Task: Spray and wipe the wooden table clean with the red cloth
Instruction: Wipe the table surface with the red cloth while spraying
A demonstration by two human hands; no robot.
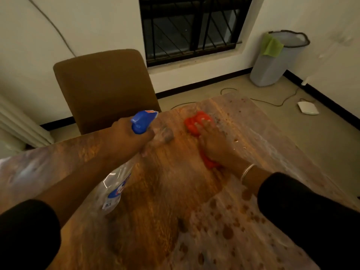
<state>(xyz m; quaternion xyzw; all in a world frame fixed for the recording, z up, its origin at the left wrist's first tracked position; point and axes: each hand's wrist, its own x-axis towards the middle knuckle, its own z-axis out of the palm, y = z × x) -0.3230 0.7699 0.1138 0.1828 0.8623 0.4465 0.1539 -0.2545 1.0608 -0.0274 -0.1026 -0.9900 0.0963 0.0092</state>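
Observation:
The wooden table (159,201) fills the lower part of the head view; its middle looks dark and wet, and droplets dot the near right part. My left hand (129,139) grips a clear spray bottle (116,188) with a blue trigger head, its nozzle pointing toward the far edge and its body hanging under my forearm. My right hand (214,145) presses flat on the bunched red cloth (196,121) near the table's far side. The cloth shows beyond my fingertips and under my wrist. Crumbs lie to the right of the cloth.
A brown upholstered chair (105,86) stands at the table's far left edge. On the floor beyond are a grey bin (276,63) with a green cloth over its rim, a black cable (272,103) and a small white device (308,108). A barred window sits behind.

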